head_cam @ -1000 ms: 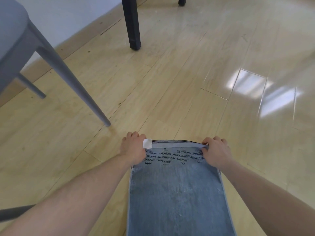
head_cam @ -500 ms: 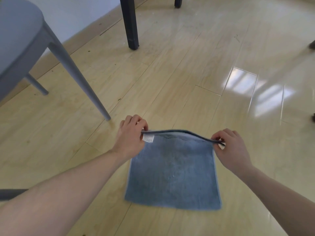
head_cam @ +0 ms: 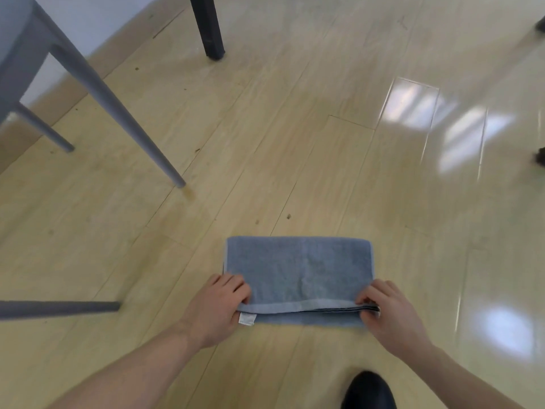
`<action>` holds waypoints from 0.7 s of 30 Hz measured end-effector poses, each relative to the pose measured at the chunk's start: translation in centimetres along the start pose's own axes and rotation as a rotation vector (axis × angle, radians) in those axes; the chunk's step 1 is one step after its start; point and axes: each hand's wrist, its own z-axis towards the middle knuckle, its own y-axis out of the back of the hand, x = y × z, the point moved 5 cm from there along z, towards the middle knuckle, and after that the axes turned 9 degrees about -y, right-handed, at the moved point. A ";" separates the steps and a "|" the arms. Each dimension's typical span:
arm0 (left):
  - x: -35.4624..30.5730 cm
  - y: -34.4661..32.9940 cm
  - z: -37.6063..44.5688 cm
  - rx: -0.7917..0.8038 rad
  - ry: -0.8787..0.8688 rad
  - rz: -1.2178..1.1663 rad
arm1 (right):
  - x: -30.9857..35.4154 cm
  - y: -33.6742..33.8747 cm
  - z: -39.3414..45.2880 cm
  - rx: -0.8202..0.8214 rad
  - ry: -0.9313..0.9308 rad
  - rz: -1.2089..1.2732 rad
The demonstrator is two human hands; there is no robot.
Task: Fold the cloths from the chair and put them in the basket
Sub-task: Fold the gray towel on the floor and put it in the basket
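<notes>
1. Cloths: one, a blue cloth (head_cam: 298, 270), lower centre of the frame, folded, lying on the floor (head_cam: 295, 143).
2. Labels: one white tag (head_cam: 246, 319) at the cloth's lower left corner.
3. Hands: two; left hand (head_cam: 216, 308) lower centre-left, right hand (head_cam: 389, 314) lower centre-right, each at a near corner of the cloth.
4. Grey chairs: one, grey chair (head_cam: 17, 54) at upper left; three of its legs show, one of them low at the left edge.
5. Black furniture legs: one, black leg (head_cam: 208, 28) at top centre.
6. Shoes: one dark shoe (head_cam: 368, 391) at the bottom edge, right of centre.
7. Dark objects at the right edge: two, too cropped to identify.
</notes>
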 end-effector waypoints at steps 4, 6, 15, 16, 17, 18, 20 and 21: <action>0.0 -0.5 0.7 0.139 0.081 -0.112 | -0.4 -1.8 -1.5 0.029 -0.028 -0.048; 0.1 0.6 1.2 0.178 0.090 -0.113 | 0.1 -1.5 -1.5 -0.017 -0.082 0.041; -3.4 2.6 4.0 0.065 -0.007 -0.159 | 1.2 0.2 2.1 -0.098 -0.797 0.632; -4.6 1.9 4.1 0.132 -0.040 -0.148 | 1.3 0.1 2.2 -0.069 -0.829 0.650; -5.7 1.0 4.2 0.195 -0.066 -0.135 | 1.1 -0.1 2.3 -0.034 -0.864 0.660; -6.7 0.1 4.2 0.251 -0.082 -0.125 | 0.9 -0.2 2.4 0.013 -0.901 0.674; -7.9 -1.4 4.1 0.342 -0.077 -0.101 | 0.5 -0.3 2.4 0.114 -0.951 0.744; -8.2 -1.8 4.1 0.366 -0.073 -0.098 | 0.5 0.1 2.3 0.143 -0.947 0.783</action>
